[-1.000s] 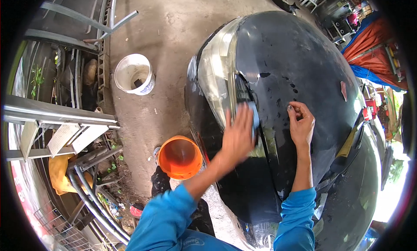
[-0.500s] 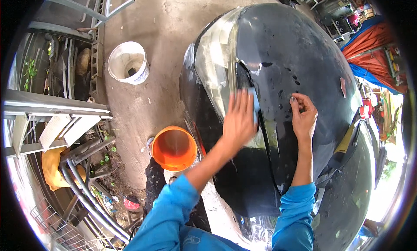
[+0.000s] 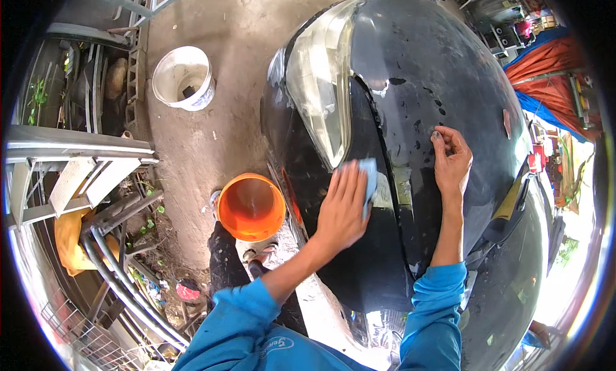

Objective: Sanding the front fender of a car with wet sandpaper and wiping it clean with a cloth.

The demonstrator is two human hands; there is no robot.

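A car front with a matte black hood (image 3: 417, 50), marked by chips and dark drips, fills the middle and right. My left hand (image 3: 343, 207) presses a light blue pad (image 3: 368, 178) on the black panel just below the clouded headlight (image 3: 314, 82), fingers together over it. My right hand (image 3: 452, 159) rests higher up on the hood, fingers curled toward the thumb; anything within them is hidden. An orange bucket (image 3: 276, 210) of murky liquid stands on the ground beside the car, left of my left hand.
A white bucket (image 3: 168, 82) stands farther up on the dirt ground. Metal frames and a ladder (image 3: 77, 153), tubes (image 3: 122, 287) and rubble line the left. An orange and blue tarpaulin (image 3: 545, 76) and clutter are at the far right. My feet (image 3: 250, 255) are by the orange bucket.
My left hand has moved downward from alongside the headlight to just below it, with the pad. My right hand stays curled on the hood. The whole view has shifted slightly.
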